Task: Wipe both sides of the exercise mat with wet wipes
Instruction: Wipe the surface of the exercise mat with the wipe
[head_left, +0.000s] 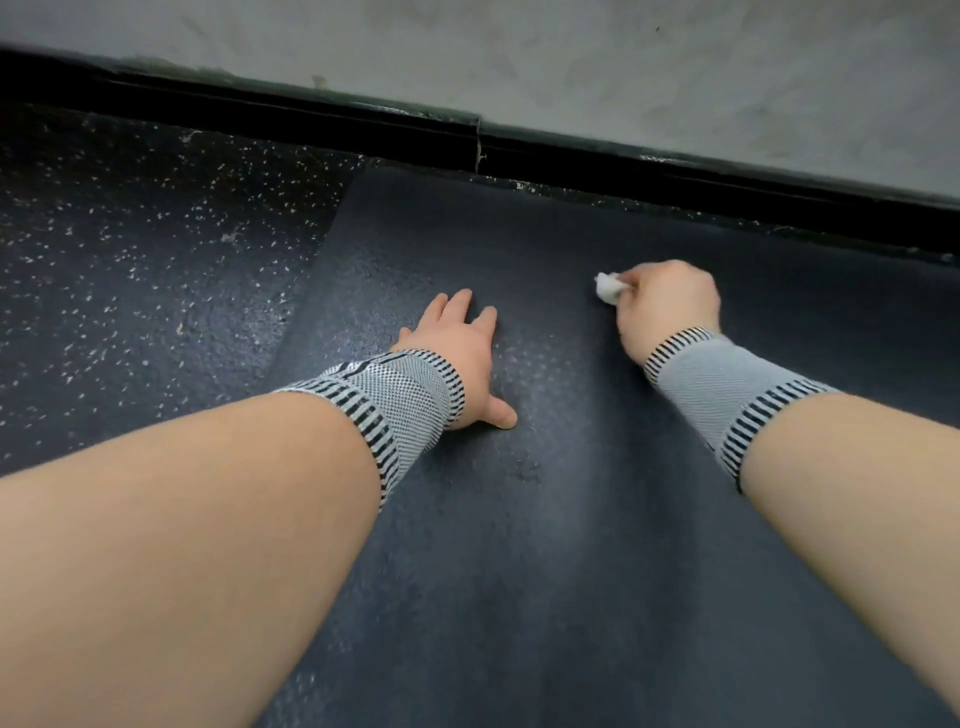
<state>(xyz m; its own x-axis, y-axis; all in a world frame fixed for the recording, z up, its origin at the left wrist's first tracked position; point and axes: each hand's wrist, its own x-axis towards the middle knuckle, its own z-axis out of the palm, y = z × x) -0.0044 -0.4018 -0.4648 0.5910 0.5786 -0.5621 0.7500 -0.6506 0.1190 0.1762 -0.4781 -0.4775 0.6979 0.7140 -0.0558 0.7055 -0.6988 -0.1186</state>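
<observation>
— Head view looks down on what, exactly?

— On a dark exercise mat (545, 545) spread flat over a speckled floor (130, 260). The mat's far edge lies just beside a black baseboard (675, 176) under a pale wall (571, 62).

— Where is the person's left hand?

— The left hand (457, 353) lies palm down on the mat, near its left edge. Its fingers are straight and spread, grasping nothing, and the thumb points toward the middle of the mat.

— And the right one?

— The right hand (665, 306) is farther up the mat, toward the far edge. Its fingers are curled around a small bunched white wet wipe (607, 287), which pokes out on the left side of the fist and touches the mat.

— Are the hands close together?

— They are apart, with a bare strip of mat between them.

— Anything on the arms?

— Each wrist wears a grey knit wristband (400, 395) with black-and-white striped borders. The forearms below are bare.

— How does the mat's surface look?

— It is textured, with a faint sheen around the left hand.
</observation>
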